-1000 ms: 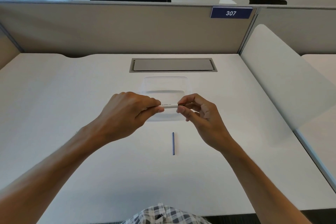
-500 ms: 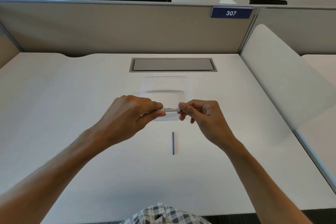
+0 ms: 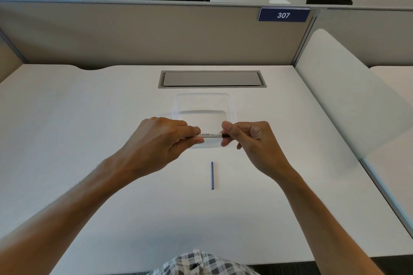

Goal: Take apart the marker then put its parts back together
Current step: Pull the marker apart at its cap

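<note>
A white marker barrel (image 3: 210,135) printed "WHITE BOARD" lies level between both hands, above the desk. My left hand (image 3: 163,140) grips its left part with curled fingers. My right hand (image 3: 248,138) pinches a dark end piece (image 3: 224,135) at the barrel's right end. A thin blue ink stick (image 3: 212,175) lies loose on the white desk (image 3: 89,140) just below the hands, pointing toward me. The marker's left end is hidden inside my left hand.
A clear plastic tray (image 3: 231,105) sits on the desk right behind the hands. Further back is a grey cable hatch (image 3: 212,78). Beige partition walls close the back, and a white divider panel (image 3: 348,87) slants along the right side.
Both hands have shifted slightly. My right hand has drawn a little to the right, so more of the barrel's print and the dark end piece show.
</note>
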Tool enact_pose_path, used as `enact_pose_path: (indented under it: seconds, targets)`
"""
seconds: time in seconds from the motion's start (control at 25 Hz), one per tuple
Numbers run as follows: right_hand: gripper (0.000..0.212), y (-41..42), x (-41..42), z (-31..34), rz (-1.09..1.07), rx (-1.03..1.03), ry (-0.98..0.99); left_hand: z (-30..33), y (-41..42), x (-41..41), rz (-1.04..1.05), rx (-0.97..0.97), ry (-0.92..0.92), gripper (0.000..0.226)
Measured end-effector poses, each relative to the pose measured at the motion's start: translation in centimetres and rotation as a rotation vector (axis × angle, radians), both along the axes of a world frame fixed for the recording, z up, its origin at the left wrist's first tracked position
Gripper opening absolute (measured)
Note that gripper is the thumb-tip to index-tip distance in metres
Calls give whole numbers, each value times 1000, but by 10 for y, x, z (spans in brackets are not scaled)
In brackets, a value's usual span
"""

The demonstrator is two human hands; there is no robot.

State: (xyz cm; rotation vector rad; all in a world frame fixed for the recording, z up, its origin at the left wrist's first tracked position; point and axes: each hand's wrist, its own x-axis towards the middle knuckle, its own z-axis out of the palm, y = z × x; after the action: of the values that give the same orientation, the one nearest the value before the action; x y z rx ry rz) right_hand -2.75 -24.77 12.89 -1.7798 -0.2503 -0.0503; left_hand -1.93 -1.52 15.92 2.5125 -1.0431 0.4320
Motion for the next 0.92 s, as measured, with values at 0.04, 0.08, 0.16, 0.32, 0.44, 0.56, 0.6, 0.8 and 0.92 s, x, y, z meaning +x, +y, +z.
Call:
enact_pose_path:
  seconds: [0.04,0.08,0.16,0.32,0.44,0.56,0.6,0.8,0.92]
  targets:
    - [38,0,0,-1,2,-16,9,0,0,0,-3,6,1,28]
    - [38,0,1,-2,16,-27,19,0,1,0,-6,10,5,29]
    - [32,-1,3,-2,52,-30,32,0,2,0,-9,12,22,30]
    - [15,-6,3,-1,99,44,39,1,3,-1,-12,1,40,31]
    - [5,-7,4,0,115,61,37,3,2,-2,-7,1,36,30]
    - [12,-5,3,1,70,55,34,5,2,-1,3,-3,12,27]
    - [22,-3,3,1,53,32,35,6,2,-1,4,-4,6,27]
    - [35,3,3,-4,70,-5,65,7,4,0,9,16,-5,24]
    - [21,2,4,-5,95,31,60,6,7,2,14,10,19,26]
